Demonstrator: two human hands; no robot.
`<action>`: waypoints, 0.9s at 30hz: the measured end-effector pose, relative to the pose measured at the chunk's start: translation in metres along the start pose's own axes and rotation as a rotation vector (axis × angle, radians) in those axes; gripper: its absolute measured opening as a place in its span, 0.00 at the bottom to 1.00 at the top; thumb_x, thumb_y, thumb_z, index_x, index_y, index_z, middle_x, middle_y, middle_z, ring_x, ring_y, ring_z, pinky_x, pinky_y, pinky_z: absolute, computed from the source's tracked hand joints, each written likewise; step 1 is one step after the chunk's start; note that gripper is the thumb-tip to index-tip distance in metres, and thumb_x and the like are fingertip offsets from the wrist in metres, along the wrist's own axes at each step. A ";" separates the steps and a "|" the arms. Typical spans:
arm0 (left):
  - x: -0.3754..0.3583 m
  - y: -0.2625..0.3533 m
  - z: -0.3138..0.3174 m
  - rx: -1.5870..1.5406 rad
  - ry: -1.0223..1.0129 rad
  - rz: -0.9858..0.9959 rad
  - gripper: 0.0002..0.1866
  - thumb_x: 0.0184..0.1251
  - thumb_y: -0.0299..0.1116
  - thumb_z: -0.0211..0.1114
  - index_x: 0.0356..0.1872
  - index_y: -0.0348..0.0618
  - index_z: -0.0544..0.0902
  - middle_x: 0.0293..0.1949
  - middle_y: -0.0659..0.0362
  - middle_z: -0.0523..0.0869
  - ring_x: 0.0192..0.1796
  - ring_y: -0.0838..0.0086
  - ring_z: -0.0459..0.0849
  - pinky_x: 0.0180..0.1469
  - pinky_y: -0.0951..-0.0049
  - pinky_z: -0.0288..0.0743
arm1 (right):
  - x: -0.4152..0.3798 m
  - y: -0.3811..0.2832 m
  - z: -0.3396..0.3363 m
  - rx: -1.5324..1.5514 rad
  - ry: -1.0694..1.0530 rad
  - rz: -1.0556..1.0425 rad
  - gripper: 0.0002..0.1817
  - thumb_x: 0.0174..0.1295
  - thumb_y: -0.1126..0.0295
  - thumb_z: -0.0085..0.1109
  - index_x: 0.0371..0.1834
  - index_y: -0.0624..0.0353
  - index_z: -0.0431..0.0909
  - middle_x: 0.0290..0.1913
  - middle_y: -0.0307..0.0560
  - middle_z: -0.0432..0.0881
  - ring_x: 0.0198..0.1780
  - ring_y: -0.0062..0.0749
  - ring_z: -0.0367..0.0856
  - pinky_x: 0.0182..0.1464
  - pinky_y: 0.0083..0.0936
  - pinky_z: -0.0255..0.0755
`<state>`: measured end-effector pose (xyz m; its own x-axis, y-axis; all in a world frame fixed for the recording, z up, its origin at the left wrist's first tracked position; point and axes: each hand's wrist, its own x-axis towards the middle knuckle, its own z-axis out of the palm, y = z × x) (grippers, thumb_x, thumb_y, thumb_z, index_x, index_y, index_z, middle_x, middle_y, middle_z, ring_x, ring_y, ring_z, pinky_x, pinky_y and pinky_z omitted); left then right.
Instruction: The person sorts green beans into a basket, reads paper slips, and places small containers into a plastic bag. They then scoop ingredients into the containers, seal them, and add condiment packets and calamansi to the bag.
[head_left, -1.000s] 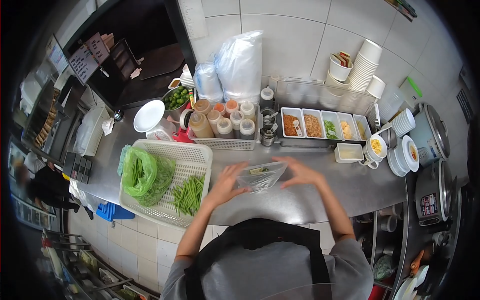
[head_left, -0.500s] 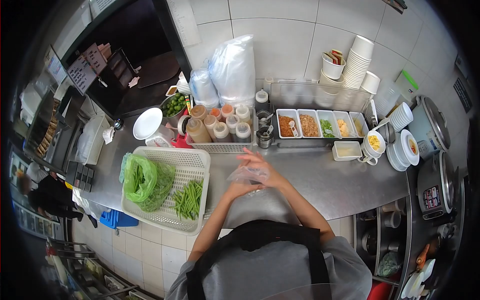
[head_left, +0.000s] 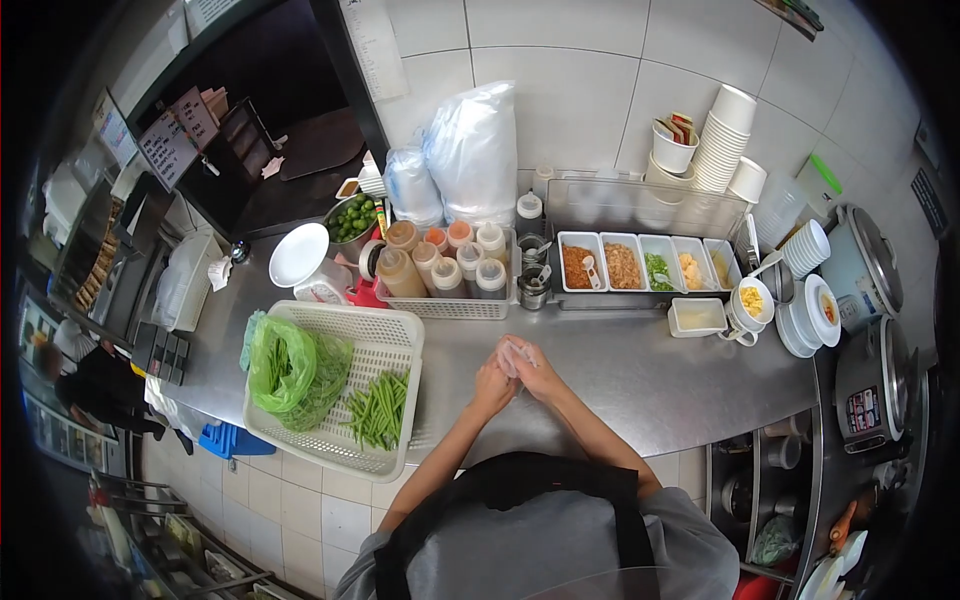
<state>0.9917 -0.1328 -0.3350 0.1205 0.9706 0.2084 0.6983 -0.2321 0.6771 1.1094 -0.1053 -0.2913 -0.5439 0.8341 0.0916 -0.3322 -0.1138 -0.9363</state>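
Observation:
Close together above the steel counter (head_left: 620, 375), my left hand (head_left: 492, 388) and my right hand (head_left: 542, 374) have their fingers folded around crumpled clear plastic film (head_left: 513, 358). The film bunches up between the two hands, and part of it is hidden by the fingers. Left of my hands stands a white perforated basket (head_left: 412, 350). It holds an open green plastic bag (head_left: 285, 385) of green vegetables, with a loose pile of green beans (head_left: 379, 408) beside it.
Behind my hands, squeeze bottles (head_left: 447, 277) stand in a rack. Toppings trays (head_left: 620, 262) and a small white tub (head_left: 697, 317) are at the back right. A scale with a white pan (head_left: 298, 255) stands back left. Bowls (head_left: 790, 325) and cookers (head_left: 872, 385) are at the right.
My hands have drawn together and closed; the clear plastic that was spread between them is now bunched up. The right fingers, stretched out before, are folded. The view has shifted slightly.

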 end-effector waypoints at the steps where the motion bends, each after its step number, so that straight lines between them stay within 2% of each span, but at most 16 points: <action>1: -0.002 -0.001 0.004 0.003 0.030 -0.026 0.17 0.52 0.28 0.60 0.45 0.39 0.77 0.45 0.46 0.80 0.46 0.48 0.79 0.44 0.55 0.74 | -0.002 0.002 -0.001 0.001 -0.022 0.017 0.10 0.70 0.68 0.43 0.41 0.63 0.72 0.34 0.36 0.74 0.38 0.16 0.71 0.44 0.14 0.65; 5: -0.004 0.008 0.010 -0.013 0.104 -0.131 0.14 0.53 0.29 0.60 0.43 0.41 0.78 0.44 0.47 0.80 0.45 0.48 0.79 0.43 0.55 0.74 | -0.002 -0.002 -0.003 0.049 -0.091 0.087 0.10 0.67 0.66 0.50 0.42 0.62 0.73 0.36 0.36 0.75 0.41 0.16 0.72 0.48 0.15 0.64; 8: -0.003 0.022 -0.005 -0.018 0.025 -0.163 0.14 0.52 0.30 0.60 0.42 0.41 0.78 0.43 0.48 0.80 0.45 0.48 0.78 0.42 0.55 0.74 | -0.004 -0.014 -0.012 -0.029 -0.186 -0.072 0.15 0.60 0.64 0.60 0.44 0.62 0.74 0.44 0.41 0.76 0.52 0.24 0.72 0.54 0.21 0.63; 9: -0.001 0.023 -0.009 -0.016 -0.015 -0.163 0.14 0.52 0.31 0.61 0.41 0.41 0.77 0.43 0.48 0.80 0.45 0.48 0.78 0.42 0.55 0.74 | -0.003 -0.024 -0.012 -0.142 -0.187 -0.131 0.16 0.57 0.64 0.62 0.44 0.61 0.74 0.48 0.42 0.75 0.56 0.28 0.69 0.58 0.26 0.61; 11: -0.001 0.021 -0.011 -0.059 0.075 0.023 0.14 0.51 0.32 0.61 0.41 0.41 0.77 0.43 0.48 0.80 0.45 0.49 0.78 0.41 0.56 0.74 | -0.004 -0.044 -0.012 -0.367 -0.190 -0.253 0.19 0.51 0.63 0.67 0.44 0.58 0.75 0.54 0.44 0.74 0.65 0.35 0.62 0.64 0.38 0.56; 14: -0.001 0.002 0.004 -0.041 0.220 0.255 0.16 0.49 0.32 0.61 0.41 0.41 0.77 0.43 0.48 0.78 0.44 0.49 0.77 0.40 0.55 0.73 | -0.007 -0.019 -0.021 -1.077 -0.149 -0.335 0.12 0.54 0.64 0.62 0.40 0.54 0.77 0.61 0.42 0.70 0.72 0.44 0.50 0.69 0.52 0.41; 15: 0.001 -0.003 0.008 -0.022 0.271 0.326 0.16 0.49 0.33 0.61 0.41 0.40 0.77 0.43 0.49 0.78 0.44 0.49 0.76 0.40 0.54 0.73 | -0.005 -0.019 -0.017 -0.997 -0.148 -0.325 0.09 0.56 0.63 0.59 0.38 0.53 0.77 0.61 0.41 0.70 0.72 0.44 0.49 0.70 0.51 0.37; 17: -0.002 -0.010 0.019 -0.072 0.192 0.083 0.17 0.49 0.33 0.61 0.42 0.40 0.77 0.44 0.48 0.77 0.45 0.50 0.76 0.41 0.54 0.72 | 0.001 -0.017 -0.007 -0.836 -0.148 -0.302 0.08 0.61 0.62 0.53 0.33 0.53 0.79 0.62 0.40 0.69 0.73 0.45 0.47 0.71 0.50 0.30; 18: -0.001 -0.007 0.019 -0.097 0.154 -0.038 0.17 0.49 0.33 0.61 0.42 0.40 0.77 0.44 0.48 0.77 0.46 0.51 0.75 0.42 0.54 0.71 | 0.003 -0.021 -0.004 -0.814 -0.132 -0.336 0.08 0.62 0.64 0.51 0.33 0.53 0.78 0.62 0.39 0.70 0.73 0.44 0.48 0.71 0.50 0.31; 21: 0.002 0.001 0.015 -0.004 0.258 0.116 0.17 0.50 0.33 0.62 0.43 0.40 0.77 0.46 0.48 0.77 0.49 0.52 0.74 0.46 0.55 0.69 | 0.005 -0.037 0.006 -0.817 -0.111 -0.406 0.09 0.65 0.67 0.46 0.32 0.54 0.78 0.61 0.38 0.71 0.71 0.44 0.51 0.70 0.52 0.33; 23: 0.001 0.016 0.001 0.046 0.241 0.098 0.18 0.50 0.34 0.62 0.44 0.40 0.77 0.46 0.50 0.77 0.52 0.54 0.73 0.49 0.56 0.67 | 0.005 -0.044 0.007 -0.922 -0.133 -0.415 0.10 0.65 0.67 0.46 0.31 0.55 0.77 0.61 0.39 0.72 0.70 0.45 0.53 0.70 0.52 0.35; 26: 0.000 0.014 0.001 0.117 0.247 0.160 0.20 0.49 0.35 0.64 0.45 0.41 0.77 0.47 0.52 0.77 0.53 0.56 0.73 0.51 0.57 0.66 | -0.002 -0.036 0.000 -1.066 -0.140 -0.401 0.08 0.61 0.69 0.49 0.37 0.57 0.78 0.61 0.40 0.71 0.70 0.46 0.53 0.69 0.54 0.35; 27: -0.002 0.010 0.005 0.143 0.254 0.195 0.20 0.49 0.35 0.64 0.46 0.42 0.77 0.48 0.52 0.77 0.53 0.56 0.73 0.52 0.57 0.65 | -0.004 -0.039 0.001 -1.126 -0.150 -0.405 0.09 0.62 0.68 0.49 0.39 0.57 0.78 0.60 0.41 0.71 0.69 0.45 0.55 0.69 0.53 0.38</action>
<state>1.0024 -0.1364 -0.3319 0.0942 0.8579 0.5051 0.7732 -0.3826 0.5057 1.1242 -0.1047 -0.2551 -0.6644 0.6210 0.4157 0.3187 0.7386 -0.5940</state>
